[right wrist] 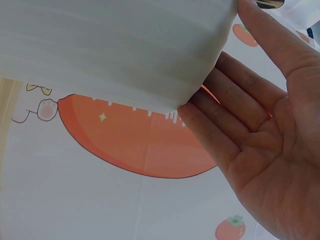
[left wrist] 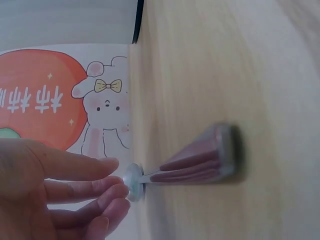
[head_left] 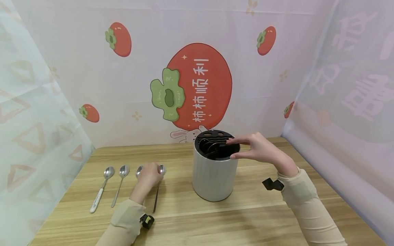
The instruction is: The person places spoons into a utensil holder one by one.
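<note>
In the head view, my left hand is over the row of spoons, its fingertips at the bowl of the rightmost spoon. The left wrist view shows the left hand's loosely bent fingers by that spoon's bowl, with its handle towards the camera. A third spoon is partly hidden by this hand. My right hand reaches over the rim of a white ribbed utensil holder, thumb at the front and straight fingers over the opening. Dark, shiny rounded pieces show inside the holder.
A white-handled spoon and a metal spoon lie on the left of the wooden table. The holder has a black slotted top. Behind the table hangs a printed cloth with red persimmons; cloth sides flank it.
</note>
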The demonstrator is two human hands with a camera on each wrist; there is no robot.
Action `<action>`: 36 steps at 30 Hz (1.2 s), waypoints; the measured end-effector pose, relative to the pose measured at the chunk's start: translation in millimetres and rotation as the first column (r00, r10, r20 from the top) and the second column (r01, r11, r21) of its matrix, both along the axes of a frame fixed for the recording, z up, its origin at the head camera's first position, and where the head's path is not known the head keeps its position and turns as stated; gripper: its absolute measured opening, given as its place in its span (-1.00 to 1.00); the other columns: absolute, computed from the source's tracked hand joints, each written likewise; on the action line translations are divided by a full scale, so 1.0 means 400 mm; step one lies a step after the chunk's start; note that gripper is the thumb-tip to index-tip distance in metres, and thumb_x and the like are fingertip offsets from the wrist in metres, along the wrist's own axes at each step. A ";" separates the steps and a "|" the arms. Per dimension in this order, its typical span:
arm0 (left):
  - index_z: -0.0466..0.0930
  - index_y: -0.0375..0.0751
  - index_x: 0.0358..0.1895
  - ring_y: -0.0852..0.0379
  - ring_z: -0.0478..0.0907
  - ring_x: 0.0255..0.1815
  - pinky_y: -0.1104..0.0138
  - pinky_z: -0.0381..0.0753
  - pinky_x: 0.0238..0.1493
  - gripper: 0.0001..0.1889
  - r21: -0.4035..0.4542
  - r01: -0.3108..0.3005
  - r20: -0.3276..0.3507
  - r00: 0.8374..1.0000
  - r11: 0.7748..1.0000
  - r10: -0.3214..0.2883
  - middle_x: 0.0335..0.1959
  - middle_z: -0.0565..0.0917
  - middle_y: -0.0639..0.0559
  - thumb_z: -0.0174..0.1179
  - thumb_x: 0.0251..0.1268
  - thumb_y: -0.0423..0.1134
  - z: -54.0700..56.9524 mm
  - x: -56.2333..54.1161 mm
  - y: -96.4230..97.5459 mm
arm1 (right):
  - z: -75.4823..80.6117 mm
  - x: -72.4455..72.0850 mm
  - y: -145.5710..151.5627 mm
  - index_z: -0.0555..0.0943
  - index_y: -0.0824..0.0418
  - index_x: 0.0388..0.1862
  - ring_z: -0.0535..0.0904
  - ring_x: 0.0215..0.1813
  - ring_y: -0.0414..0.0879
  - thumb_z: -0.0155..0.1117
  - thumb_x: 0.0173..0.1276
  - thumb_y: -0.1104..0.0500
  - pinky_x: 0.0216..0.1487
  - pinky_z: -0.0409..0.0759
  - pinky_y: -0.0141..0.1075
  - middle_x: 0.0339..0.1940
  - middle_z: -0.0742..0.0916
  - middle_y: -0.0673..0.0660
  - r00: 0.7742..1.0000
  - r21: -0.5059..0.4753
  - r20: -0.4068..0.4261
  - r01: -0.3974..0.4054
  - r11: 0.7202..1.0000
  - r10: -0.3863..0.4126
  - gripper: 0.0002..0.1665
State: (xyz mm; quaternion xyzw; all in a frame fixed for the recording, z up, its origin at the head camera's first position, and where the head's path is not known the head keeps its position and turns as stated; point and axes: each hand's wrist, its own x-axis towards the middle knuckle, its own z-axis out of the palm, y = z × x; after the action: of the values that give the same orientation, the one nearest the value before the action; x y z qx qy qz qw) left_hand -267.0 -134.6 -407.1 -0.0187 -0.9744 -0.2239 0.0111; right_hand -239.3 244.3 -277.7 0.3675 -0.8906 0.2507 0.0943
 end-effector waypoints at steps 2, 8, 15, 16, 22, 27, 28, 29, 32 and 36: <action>0.61 -0.24 -0.51 0.09 0.48 -0.56 0.37 0.42 -0.57 -0.93 0.001 -0.008 0.014 1.000 1.000 0.008 -0.56 0.60 -0.03 0.32 -0.09 -0.38 -0.003 -0.002 -0.001 | 0.000 -0.001 0.000 0.65 0.07 0.07 0.60 0.16 -0.07 0.42 0.12 -0.10 0.12 0.57 -0.11 0.02 0.72 -0.03 1.000 0.001 -0.001 -0.001 1.000 0.001 -0.46; 0.42 -0.14 -0.73 0.15 0.36 -0.70 0.38 0.32 -0.62 -0.75 -0.005 -0.030 0.020 0.999 1.000 0.030 -0.75 0.44 0.07 0.32 -0.11 -0.39 -0.013 -0.004 -0.005 | 0.001 0.001 -0.002 0.65 0.06 0.06 0.60 0.16 -0.09 0.43 0.10 -0.10 0.12 0.57 -0.12 0.02 0.72 -0.04 1.000 -0.005 0.002 -0.001 1.000 0.001 -0.46; 0.41 -0.14 -0.75 0.16 0.36 -0.72 0.39 0.31 -0.65 -0.68 -0.036 -0.042 0.050 0.998 0.998 0.044 -0.78 0.42 0.06 0.40 -0.11 -0.30 -0.018 -0.006 -0.008 | 0.001 0.003 -0.003 0.65 0.05 0.07 0.60 0.15 -0.10 0.42 0.10 -0.12 0.10 0.58 -0.13 0.01 0.72 -0.05 1.000 0.008 -0.004 0.002 1.000 -0.002 -0.45; 0.44 -0.15 -0.72 0.15 0.38 -0.70 0.38 0.32 -0.65 -0.71 -0.040 -0.043 0.054 0.998 0.998 0.045 -0.76 0.45 0.05 0.41 -0.11 -0.29 -0.019 -0.007 -0.008 | 0.001 0.002 -0.003 0.65 0.05 0.07 0.60 0.15 -0.10 0.42 0.10 -0.12 0.10 0.58 -0.13 0.01 0.72 -0.05 1.000 0.011 -0.006 0.004 1.000 -0.004 -0.45; 0.48 -0.20 -0.62 0.09 0.43 -0.63 0.36 0.35 -0.61 -0.75 -0.072 -0.045 0.062 0.997 0.996 0.050 -0.66 0.50 -0.02 0.42 -0.12 -0.26 -0.022 -0.016 -0.009 | 0.002 0.003 -0.002 0.65 0.05 0.07 0.60 0.16 -0.10 0.42 0.10 -0.12 0.11 0.58 -0.13 0.02 0.72 -0.04 1.000 0.010 0.000 0.008 1.000 -0.008 -0.45; 0.49 -0.20 -0.63 0.12 0.42 -0.68 0.38 0.33 -0.65 -0.75 -0.071 -0.043 0.095 0.994 0.997 0.049 -0.70 0.51 -0.01 0.41 -0.09 -0.26 -0.023 -0.019 -0.006 | -0.001 0.003 -0.002 0.64 0.05 0.07 0.60 0.16 -0.10 0.42 0.10 -0.12 0.12 0.56 -0.11 0.03 0.72 -0.03 1.000 0.006 0.015 0.007 1.000 -0.007 -0.44; 0.50 -0.20 -0.63 0.14 0.42 -0.69 0.39 0.32 -0.66 -0.76 -0.069 -0.042 0.102 0.994 0.997 0.049 -0.71 0.51 -0.01 0.41 -0.08 -0.26 -0.024 -0.019 -0.006 | -0.002 0.002 -0.001 0.64 0.05 0.07 0.60 0.16 -0.10 0.42 0.10 -0.12 0.12 0.56 -0.11 0.03 0.72 -0.03 1.000 0.007 0.015 0.007 1.000 -0.008 -0.44; 0.50 -0.21 -0.64 0.14 0.42 -0.70 0.39 0.32 -0.67 -0.76 -0.066 -0.043 0.108 0.993 0.997 0.050 -0.73 0.52 -0.01 0.40 -0.07 -0.27 -0.023 -0.019 -0.006 | -0.002 0.002 -0.001 0.64 0.05 0.07 0.60 0.15 -0.10 0.42 0.11 -0.13 0.12 0.56 -0.10 0.03 0.72 -0.03 1.000 0.007 0.016 0.008 1.000 -0.008 -0.44; 0.51 -0.21 -0.64 0.15 0.42 -0.72 0.40 0.32 -0.68 -0.78 -0.057 -0.046 0.118 0.992 0.997 0.053 -0.75 0.52 0.00 0.38 -0.05 -0.29 -0.022 -0.019 -0.004 | -0.002 0.001 -0.001 0.64 0.04 0.08 0.62 0.13 -0.10 0.40 0.12 -0.14 0.11 0.57 -0.09 0.02 0.72 -0.03 1.000 0.013 0.015 0.012 1.000 -0.012 -0.45; 0.53 -0.23 -0.62 0.14 0.46 -0.72 0.39 0.34 -0.69 -0.81 -0.051 -0.042 0.124 0.991 0.998 0.048 -0.74 0.56 -0.02 0.37 -0.04 -0.30 -0.022 -0.020 -0.004 | -0.001 0.001 0.000 0.64 0.02 0.08 0.62 0.12 -0.11 0.40 0.12 -0.14 0.11 0.57 -0.09 0.02 0.72 -0.03 1.000 0.020 0.010 0.018 1.000 -0.018 -0.45</action>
State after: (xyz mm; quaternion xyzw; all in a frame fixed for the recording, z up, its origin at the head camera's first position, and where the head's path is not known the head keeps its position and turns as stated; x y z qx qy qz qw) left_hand -275.2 -136.2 -415.7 0.0173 -0.9785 -0.2006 -0.0453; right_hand -238.9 244.2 -277.9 0.3590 -0.8969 0.2426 0.0884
